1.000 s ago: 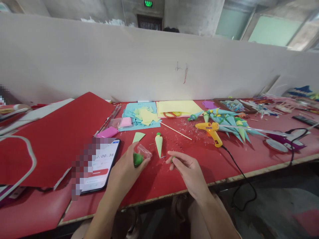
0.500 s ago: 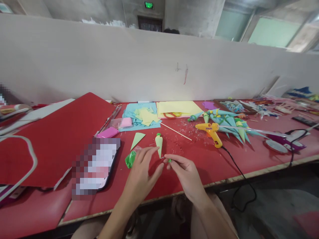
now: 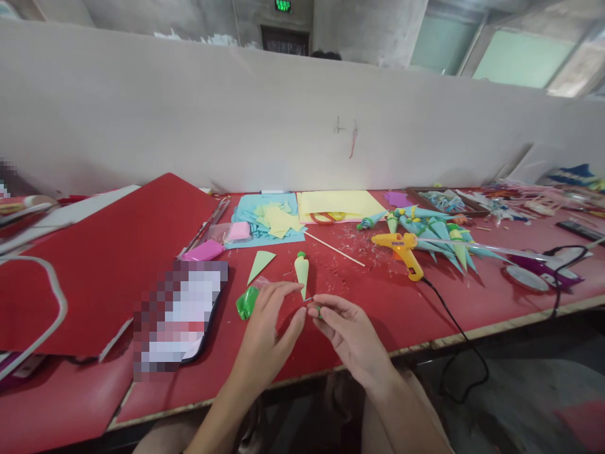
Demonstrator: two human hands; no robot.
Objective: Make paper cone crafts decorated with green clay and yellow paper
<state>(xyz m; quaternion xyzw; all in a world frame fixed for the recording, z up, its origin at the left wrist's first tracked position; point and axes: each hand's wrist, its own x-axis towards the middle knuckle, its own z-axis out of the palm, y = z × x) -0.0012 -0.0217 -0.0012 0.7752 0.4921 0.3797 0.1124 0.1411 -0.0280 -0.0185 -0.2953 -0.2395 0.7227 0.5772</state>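
Observation:
My right hand [image 3: 352, 334] pinches a small green lump of clay [image 3: 319, 311] between thumb and fingers, and a thin metal pin [image 3: 309, 299] juts out at its fingertips. Across from it, my left hand [image 3: 269, 328] holds nothing, its thumb and fingers spread apart. Just beyond both hands lies a pale green paper cone [image 3: 301, 272] with a green ball at its wide end. Partly behind my left hand is a packet of green clay [image 3: 246, 304]. A flat pale green paper piece [image 3: 261, 265] rests farther back.
A yellow glue gun [image 3: 401, 249] with a black cord lies to the right, in front of many finished-looking paper cones [image 3: 435, 227]. At left are a phone [image 3: 189, 315] and red board [image 3: 118, 265]. Behind are paper scraps [image 3: 274, 221], a wooden stick [image 3: 333, 248] and a white partition [image 3: 283, 126].
My left thumb has drawn slightly away from my right fingertips, widening the gap. The green lump has turned a little in my right fingers. The things on the table lie as before.

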